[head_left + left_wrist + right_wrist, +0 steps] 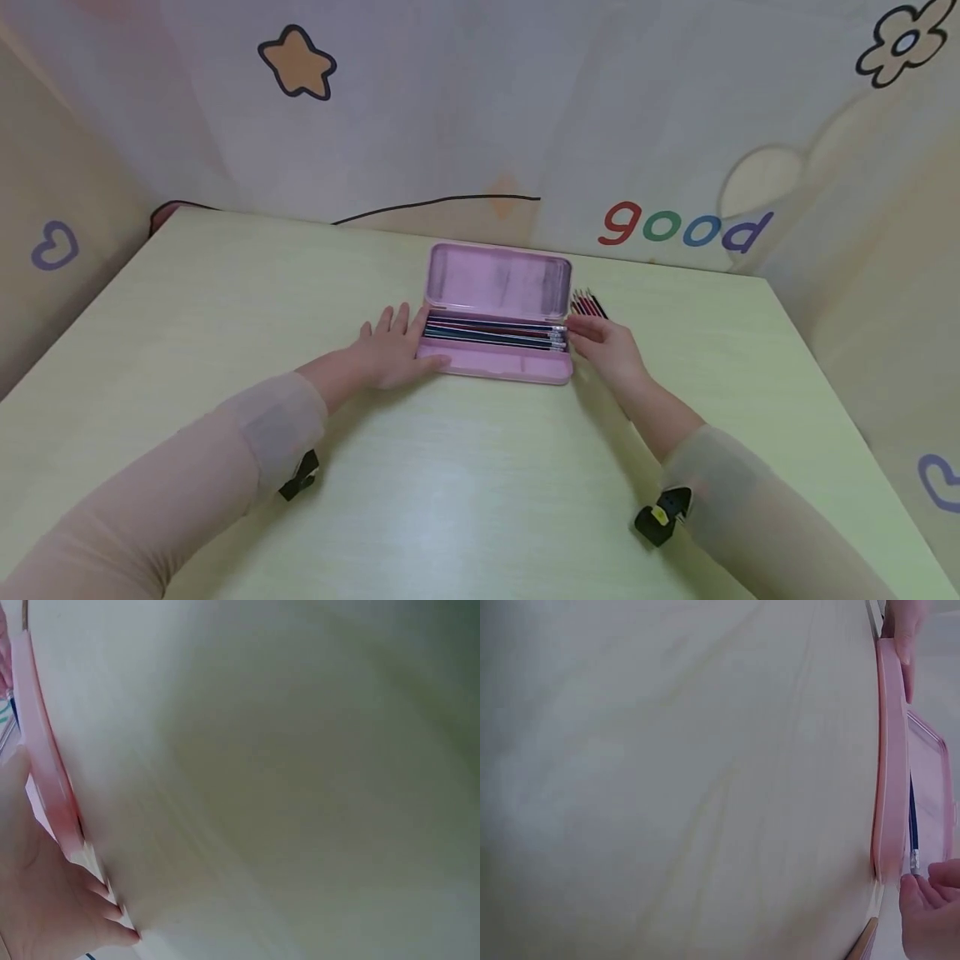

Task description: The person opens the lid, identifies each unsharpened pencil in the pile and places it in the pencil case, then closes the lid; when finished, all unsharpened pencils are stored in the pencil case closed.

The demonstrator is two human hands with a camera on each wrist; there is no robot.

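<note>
Pink case (495,367) between both hands, lid (497,282) up and tilted away toward wall. Long axis runs left–right, hand to hand. Row of pencils (495,332) inside, same axis, metal ends toward R hand. Front part of tray bare.

Second lot of pencils (588,304) loose on table, just beyond R hand, beside case's R end, tips fanned away from person. R hand nearer to these; L hand well apart from them.

L hand (390,354): flat on table (465,483), fingers straight and slightly spread, pointing away. Thumb side touching case's L end; thumb lying against front-left corner. Nothing gripped. L wrist view agrees: palm (37,900) against pink rim (45,780), fingertips down on table.

R hand (609,346): at case's R end, fingers extended toward pencil ends in tray, fingertips at or just touching case edge. R wrist view shows fingertips (922,900) beside rim (889,765), near a blue pencil end (913,825). Fingers relaxed, not curled round anything as far as seen; actual contact w/ a pencil cannot be told.

Both hands about equally near case, one per end. Black wrist cams under both sleeves. Wall behind w/ star, flower, word "good".
</note>
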